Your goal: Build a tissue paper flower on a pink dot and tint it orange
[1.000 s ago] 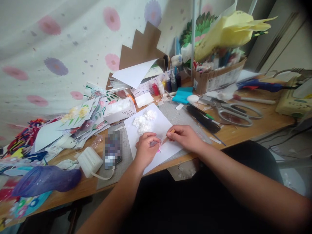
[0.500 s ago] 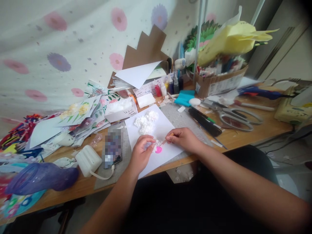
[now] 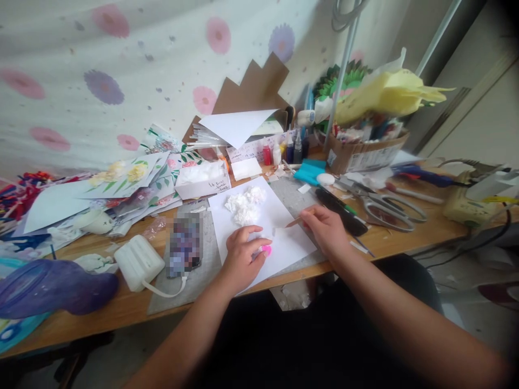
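Observation:
My right hand (image 3: 326, 229) pinches a thin brown stick (image 3: 295, 221), whose tip points left, just above a white sheet of paper (image 3: 284, 248). My left hand (image 3: 243, 262) is low over the same sheet, thumb and fingers stretched out and apart around a bright pink patch (image 3: 266, 250). Whether a small white scrap lies under those fingers I cannot make out. Behind the left hand, a cluster of crumpled white ruffled pieces (image 3: 245, 205) rests on the paper.
A grey cutting mat (image 3: 290, 194) lies under the sheet. To the left are a phone (image 3: 184, 243), a white corded block (image 3: 140, 263) and a purple pouch (image 3: 60, 289). Large scissors (image 3: 389, 210) and a black-handled tool (image 3: 340, 208) lie right. Paint bottles (image 3: 298, 148) stand behind.
The stick in my right hand has moved right, away from the pink patch. My left hand has come further over the patch. The small white piece beside it no longer shows.

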`<action>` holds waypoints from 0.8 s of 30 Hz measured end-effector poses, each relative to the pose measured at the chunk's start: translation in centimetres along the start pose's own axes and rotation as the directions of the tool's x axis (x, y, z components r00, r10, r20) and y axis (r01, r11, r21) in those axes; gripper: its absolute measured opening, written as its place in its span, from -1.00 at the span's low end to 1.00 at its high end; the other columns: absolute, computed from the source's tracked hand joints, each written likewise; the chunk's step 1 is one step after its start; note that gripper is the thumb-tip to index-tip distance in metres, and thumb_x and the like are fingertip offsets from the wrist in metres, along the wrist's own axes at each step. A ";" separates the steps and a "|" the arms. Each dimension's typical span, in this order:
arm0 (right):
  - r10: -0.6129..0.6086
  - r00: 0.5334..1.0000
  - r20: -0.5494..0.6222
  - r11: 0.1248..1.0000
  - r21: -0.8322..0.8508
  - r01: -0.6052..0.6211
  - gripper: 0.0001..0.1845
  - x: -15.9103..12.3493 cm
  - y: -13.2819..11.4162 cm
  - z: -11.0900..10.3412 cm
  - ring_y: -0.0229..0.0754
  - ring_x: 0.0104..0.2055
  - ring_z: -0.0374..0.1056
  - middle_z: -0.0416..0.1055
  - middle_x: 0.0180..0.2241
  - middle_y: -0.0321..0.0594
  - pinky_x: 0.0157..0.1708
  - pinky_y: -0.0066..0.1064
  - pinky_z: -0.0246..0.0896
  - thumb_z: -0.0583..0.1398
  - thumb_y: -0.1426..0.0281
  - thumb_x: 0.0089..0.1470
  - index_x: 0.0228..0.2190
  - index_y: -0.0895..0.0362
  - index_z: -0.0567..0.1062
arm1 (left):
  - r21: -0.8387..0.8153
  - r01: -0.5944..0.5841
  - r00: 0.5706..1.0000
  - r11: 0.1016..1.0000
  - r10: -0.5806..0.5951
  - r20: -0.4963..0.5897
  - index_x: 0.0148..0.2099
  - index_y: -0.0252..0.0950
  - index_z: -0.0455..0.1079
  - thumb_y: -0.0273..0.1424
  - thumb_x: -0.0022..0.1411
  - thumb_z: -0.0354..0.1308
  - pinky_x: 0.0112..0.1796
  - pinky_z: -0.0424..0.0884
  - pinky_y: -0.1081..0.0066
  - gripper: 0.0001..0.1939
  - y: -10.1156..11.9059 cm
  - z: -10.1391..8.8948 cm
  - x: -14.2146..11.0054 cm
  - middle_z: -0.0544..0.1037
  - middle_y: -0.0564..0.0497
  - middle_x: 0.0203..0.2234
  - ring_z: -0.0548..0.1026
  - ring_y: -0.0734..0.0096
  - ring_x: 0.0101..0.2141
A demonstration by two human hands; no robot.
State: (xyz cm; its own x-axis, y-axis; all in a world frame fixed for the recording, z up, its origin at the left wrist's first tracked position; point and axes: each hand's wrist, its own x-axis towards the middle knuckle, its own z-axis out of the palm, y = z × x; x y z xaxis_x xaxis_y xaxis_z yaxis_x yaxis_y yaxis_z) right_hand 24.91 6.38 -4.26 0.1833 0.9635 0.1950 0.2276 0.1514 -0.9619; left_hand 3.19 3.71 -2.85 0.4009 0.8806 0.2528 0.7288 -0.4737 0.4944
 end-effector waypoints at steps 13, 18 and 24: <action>0.014 0.997 0.079 0.997 -0.075 -0.008 -0.69 0.1 0.4 0.0 -0.27 -0.57 0.20 0.34 -0.63 -0.31 -0.55 -0.44 0.05 0.14 0.17 0.00 -0.59 0.13 0.44 | -0.028 0.051 0.997 0.998 -0.053 -0.063 -0.21 -0.16 0.48 -0.42 0.15 0.10 0.06 0.20 0.06 -0.82 -0.6 0.8 0.1 0.38 -0.05 -0.07 0.34 0.21 -0.02; 0.017 0.970 0.243 0.998 -0.060 -0.003 -0.71 -0.3 -0.7 -0.2 -0.28 -0.54 0.23 0.36 -0.63 -0.32 -0.51 -0.46 0.11 0.18 0.18 -0.05 -0.61 0.13 0.45 | -0.019 0.058 0.996 0.998 -0.060 -0.070 -0.21 -0.15 0.48 -0.43 0.13 0.10 0.05 0.21 0.08 -0.81 -0.7 0.9 0.1 0.38 -0.04 -0.08 0.35 0.22 -0.03; 0.008 0.971 0.239 0.997 -0.073 0.010 -0.72 -0.3 -0.9 -0.2 -0.26 -0.51 0.25 0.39 -0.59 -0.30 -0.47 -0.45 0.12 0.16 0.18 -0.02 -0.56 0.12 0.47 | -0.006 0.061 0.995 0.998 -0.062 -0.075 -0.22 -0.15 0.49 -0.44 0.10 0.12 0.05 0.20 0.08 -0.81 -0.5 0.8 0.1 0.39 -0.04 -0.09 0.36 0.21 -0.04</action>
State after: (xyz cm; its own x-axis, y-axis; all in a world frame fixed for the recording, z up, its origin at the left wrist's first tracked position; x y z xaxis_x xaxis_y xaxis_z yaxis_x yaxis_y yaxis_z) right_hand 24.84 5.88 -3.42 -0.0491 0.9895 0.1362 0.2988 0.1447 -0.9433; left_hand 3.34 3.99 -3.76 0.3127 0.9066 0.2832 0.7488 -0.4187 0.5137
